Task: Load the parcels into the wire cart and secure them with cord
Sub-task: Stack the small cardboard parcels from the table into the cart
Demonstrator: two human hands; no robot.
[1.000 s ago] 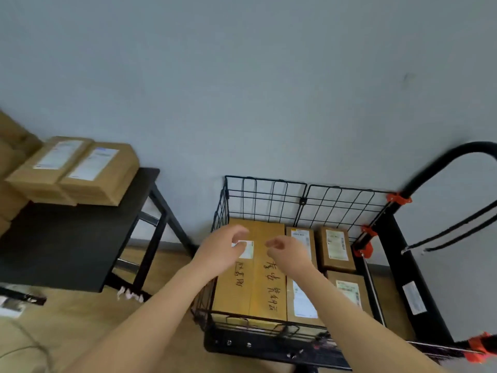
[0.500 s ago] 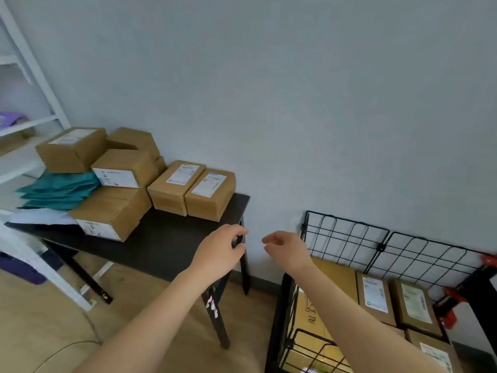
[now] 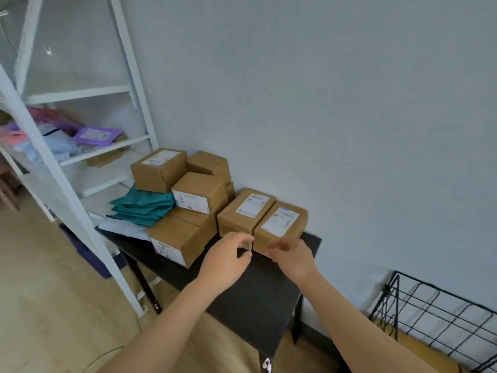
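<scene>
Right hand [image 3: 294,261] perhaps touching parcel [image 3: 281,224] edge.

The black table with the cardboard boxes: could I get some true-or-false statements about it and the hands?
Two brown cardboard boxes with white labels stand side by side on the black table. True.
A black wire cart stands right of the table. True.
The teal mailer bags lie in the cart. False: they lie at the table's left end.
The left hand and right hand each lift a box. False: neither grips one; the boxes stand on the table.
</scene>
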